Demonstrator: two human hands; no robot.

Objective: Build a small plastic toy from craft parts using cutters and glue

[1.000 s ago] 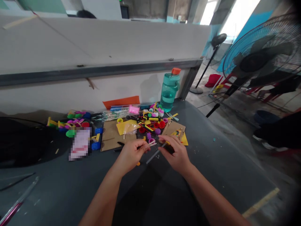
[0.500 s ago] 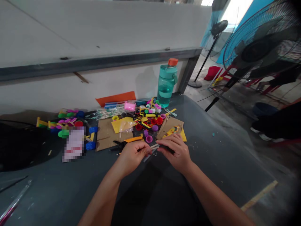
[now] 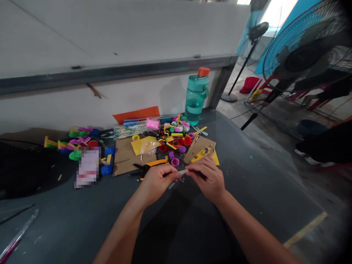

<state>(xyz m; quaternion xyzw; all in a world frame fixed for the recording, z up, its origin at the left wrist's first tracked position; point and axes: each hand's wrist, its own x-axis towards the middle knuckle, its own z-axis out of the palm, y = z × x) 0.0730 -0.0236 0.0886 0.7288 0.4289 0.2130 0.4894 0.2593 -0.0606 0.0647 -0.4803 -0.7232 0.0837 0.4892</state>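
My left hand (image 3: 158, 181) pinches the near end of some thin pale sticks (image 3: 183, 171) between thumb and forefinger. The fingertips of my right hand (image 3: 208, 180) close on their other end, so the sticks bridge the short gap between my hands. How many sticks there are, I cannot tell. Just beyond my left hand lies an orange-and-black hand tool (image 3: 156, 162). A purple bottle cap (image 3: 175, 162) sits past my fingertips. Behind my right hand, a yellow packet (image 3: 216, 157) is partly covered by it.
A teal water bottle (image 3: 195, 99) stands by the wall. Cardboard pieces (image 3: 122, 156), colourful caps, a pink packet (image 3: 152, 123) and an orange sheet (image 3: 137, 114) crowd the table's back. Small cap-wheeled pieces (image 3: 79, 141) lie left. A large fan (image 3: 299, 58) stands beyond the right edge.
The fingers of my right hand have closed further onto the sticks, which now lie together; before, their ends stood slightly apart. The view has shifted slightly.
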